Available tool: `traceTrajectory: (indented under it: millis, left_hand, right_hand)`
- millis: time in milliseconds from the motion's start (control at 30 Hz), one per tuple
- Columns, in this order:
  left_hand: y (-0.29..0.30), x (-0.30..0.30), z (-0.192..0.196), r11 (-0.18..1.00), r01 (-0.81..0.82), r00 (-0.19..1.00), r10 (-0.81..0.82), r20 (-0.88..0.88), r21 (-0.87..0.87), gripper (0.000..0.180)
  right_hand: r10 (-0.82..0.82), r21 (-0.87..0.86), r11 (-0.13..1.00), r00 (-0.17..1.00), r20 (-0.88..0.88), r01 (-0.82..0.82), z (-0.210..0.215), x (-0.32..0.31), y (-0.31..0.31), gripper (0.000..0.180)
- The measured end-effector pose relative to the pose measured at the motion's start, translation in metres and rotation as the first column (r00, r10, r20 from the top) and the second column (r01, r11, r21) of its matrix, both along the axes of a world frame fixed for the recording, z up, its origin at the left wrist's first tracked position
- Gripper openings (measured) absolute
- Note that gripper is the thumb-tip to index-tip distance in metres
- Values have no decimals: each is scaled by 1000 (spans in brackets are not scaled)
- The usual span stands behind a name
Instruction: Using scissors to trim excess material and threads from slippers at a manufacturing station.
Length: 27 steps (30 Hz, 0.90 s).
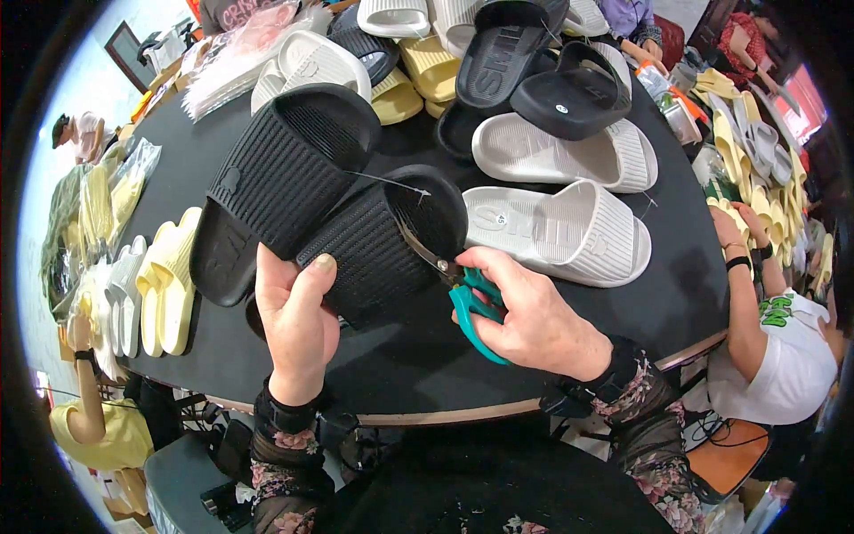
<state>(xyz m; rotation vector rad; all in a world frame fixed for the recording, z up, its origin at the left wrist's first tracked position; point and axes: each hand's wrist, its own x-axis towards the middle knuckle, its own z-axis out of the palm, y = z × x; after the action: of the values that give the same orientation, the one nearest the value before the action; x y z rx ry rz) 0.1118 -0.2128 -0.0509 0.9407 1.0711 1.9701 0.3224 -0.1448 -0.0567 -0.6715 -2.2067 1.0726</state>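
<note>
My left hand [298,313] is closed on a black slide sandal [369,258], thumb on its ribbed strap. A second black slide [276,169] lies against it, farther to the left. A thin clear plastic thread [384,180] runs from the far slide's strap across to the nearer one. My right hand [538,316] grips scissors [476,307] by their teal handles. Their blades reach to the edge of the nearer slide's strap; the tips are hard to make out against the black. Beside the right hand lies a white slide [569,236].
Another white slide [569,151] and a pile of black, yellow and white slides [498,67] cover the far side of the black table [427,369]. Yellow slides [169,285] and white slides [127,289] stand at the left edge. Co-workers sit on both sides, one in a white shirt [783,360].
</note>
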Motion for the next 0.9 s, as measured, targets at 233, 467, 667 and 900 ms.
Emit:
traceTrajectory:
  millis: [233, 467, 667, 900]
  left_hand:
    - [0, 1, 0, 999, 29, 999, -29, -23, 17, 59]
    - [-1, 6, 1, 1000, 13, 999, -13, -31, 2, 62]
    - [-1, 7, 1, 1000, 25, 996, -26, -81, -7, 65]
    - [-3, 6, -1, 995, 91, 994, -88, -67, 48, 63]
  right_hand:
    - [-1, 31, 1000, 1000, -29, 2, -2, 1, 0, 42]
    - [-42, -16, 999, 999, -19, 41, 3, 0, 0, 43]
    - [-61, 29, 998, 998, -12, 61, 2, 1, 1, 43]
    - [-53, 34, 998, 999, 2, 53, 3, 2, 0, 45]
